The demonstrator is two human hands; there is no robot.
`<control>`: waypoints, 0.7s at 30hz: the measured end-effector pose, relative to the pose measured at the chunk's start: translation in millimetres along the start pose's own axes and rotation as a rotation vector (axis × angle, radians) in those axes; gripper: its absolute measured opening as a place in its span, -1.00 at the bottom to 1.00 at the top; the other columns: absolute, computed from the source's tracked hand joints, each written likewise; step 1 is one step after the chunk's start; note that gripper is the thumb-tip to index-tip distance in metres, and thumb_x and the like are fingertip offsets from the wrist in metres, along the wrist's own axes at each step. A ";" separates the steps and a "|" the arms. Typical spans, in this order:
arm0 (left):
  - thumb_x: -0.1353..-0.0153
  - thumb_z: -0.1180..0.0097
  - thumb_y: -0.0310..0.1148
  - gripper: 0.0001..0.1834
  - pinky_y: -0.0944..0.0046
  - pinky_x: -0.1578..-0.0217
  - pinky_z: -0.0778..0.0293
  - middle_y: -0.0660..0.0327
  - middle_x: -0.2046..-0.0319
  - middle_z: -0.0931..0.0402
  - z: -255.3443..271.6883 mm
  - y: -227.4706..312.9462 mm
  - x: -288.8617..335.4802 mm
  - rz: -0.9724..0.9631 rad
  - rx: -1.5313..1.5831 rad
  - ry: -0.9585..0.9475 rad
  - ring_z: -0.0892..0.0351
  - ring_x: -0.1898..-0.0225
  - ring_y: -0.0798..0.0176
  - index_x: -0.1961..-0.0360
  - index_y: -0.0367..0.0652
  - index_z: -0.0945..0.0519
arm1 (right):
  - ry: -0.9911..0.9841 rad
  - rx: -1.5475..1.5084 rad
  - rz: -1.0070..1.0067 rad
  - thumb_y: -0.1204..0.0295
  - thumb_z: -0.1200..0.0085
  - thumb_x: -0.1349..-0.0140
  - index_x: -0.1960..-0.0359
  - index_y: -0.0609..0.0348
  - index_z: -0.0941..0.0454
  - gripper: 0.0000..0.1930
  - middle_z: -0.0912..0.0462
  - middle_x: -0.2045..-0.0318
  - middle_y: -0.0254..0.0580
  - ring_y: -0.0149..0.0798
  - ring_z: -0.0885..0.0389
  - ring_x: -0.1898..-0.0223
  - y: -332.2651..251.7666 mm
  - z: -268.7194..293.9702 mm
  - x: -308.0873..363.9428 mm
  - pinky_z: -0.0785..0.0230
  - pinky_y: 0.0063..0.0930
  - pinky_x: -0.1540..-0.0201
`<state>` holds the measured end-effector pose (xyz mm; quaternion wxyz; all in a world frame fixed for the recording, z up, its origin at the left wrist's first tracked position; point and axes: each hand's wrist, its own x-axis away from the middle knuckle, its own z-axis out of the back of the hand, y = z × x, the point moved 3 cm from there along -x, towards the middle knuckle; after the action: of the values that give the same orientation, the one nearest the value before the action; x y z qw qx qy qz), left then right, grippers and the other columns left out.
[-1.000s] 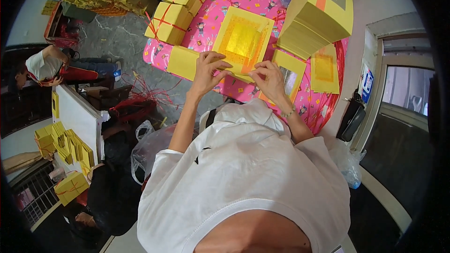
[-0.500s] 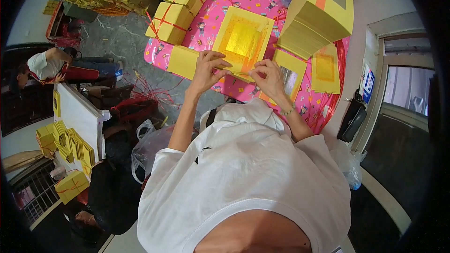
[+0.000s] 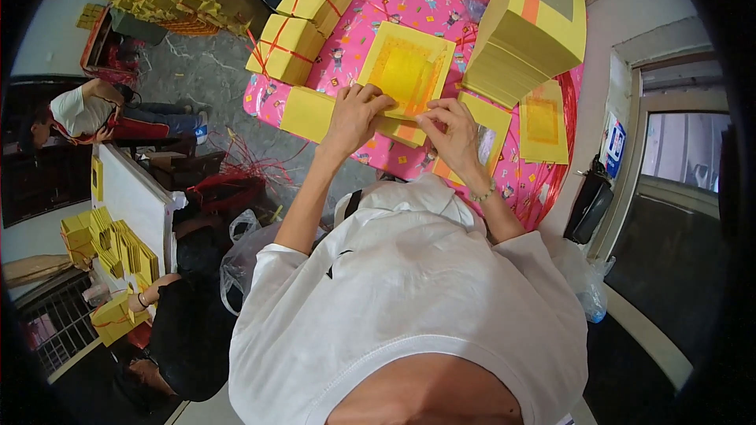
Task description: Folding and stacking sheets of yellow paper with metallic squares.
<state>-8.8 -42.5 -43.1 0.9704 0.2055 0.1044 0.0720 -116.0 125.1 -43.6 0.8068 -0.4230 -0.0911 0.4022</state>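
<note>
A yellow joss paper sheet (image 3: 405,67), with a shiny gold square and orange print, lies on the pink table before me. My left hand (image 3: 357,116) is closed at its near left edge, fingers curled over the paper. At the near right corner, my right hand (image 3: 454,135) pinches the edge between thumb and fingertips. Under and left of the left hand lies a plain yellow stack (image 3: 305,112). Beside my right hand rests a yellow sheet with a silvery patch (image 3: 488,142). Another orange-printed sheet (image 3: 543,122) lies farther right.
A tall stack of yellow paper (image 3: 512,47) stands at the right. Bundles tied with red string (image 3: 287,47) sit at the table's left edge (image 3: 252,102). A person in black (image 3: 193,330) is at a white table (image 3: 142,197) on the left; another person (image 3: 83,114) sits beyond.
My left fingers have moved slightly right along the sheet's near edge. The view has shifted a little. The arm of the person in black now reaches over the yellow bundles.
</note>
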 end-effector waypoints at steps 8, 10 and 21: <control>-0.04 -0.13 -0.49 -0.76 0.15 0.30 -0.36 0.08 0.45 -0.52 28.2 9.4 -12.6 0.128 0.318 0.236 -0.47 0.38 0.09 0.20 -0.14 -0.57 | 0.157 -0.633 -0.168 0.32 -0.34 0.01 -0.24 0.18 -0.05 -0.16 -0.19 -0.16 -0.10 -0.20 -0.24 -0.18 20.9 -4.6 -7.1 -0.25 -0.29 -0.14; -0.11 -0.11 -0.46 -0.77 0.20 0.30 -0.39 0.11 0.43 -0.55 24.0 10.9 -10.1 0.169 0.526 0.177 -0.50 0.36 0.16 0.16 -0.19 -0.56 | 0.113 -0.906 -0.197 0.30 -0.37 0.05 -0.29 0.17 0.08 -0.04 -0.14 -0.19 -0.13 -0.21 -0.20 -0.21 35.3 -12.1 -11.1 -0.23 -0.27 -0.17; -0.22 -0.10 -0.39 -0.73 0.37 0.21 -0.42 0.26 0.24 -0.55 38.9 45.2 0.3 0.276 1.186 -0.048 -0.48 0.22 0.44 0.11 -0.33 -0.51 | -0.237 -1.029 -0.101 0.46 -0.33 0.05 -0.19 0.24 -0.14 -0.23 -0.37 -0.06 -0.18 -0.27 -0.34 -0.13 -0.4 -1.1 -3.5 -0.24 -0.34 -0.16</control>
<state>-3.8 -16.5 10.4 0.6744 0.7241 0.0773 0.1220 -117.5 121.7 -43.3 0.4975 -0.7111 -0.3875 0.3109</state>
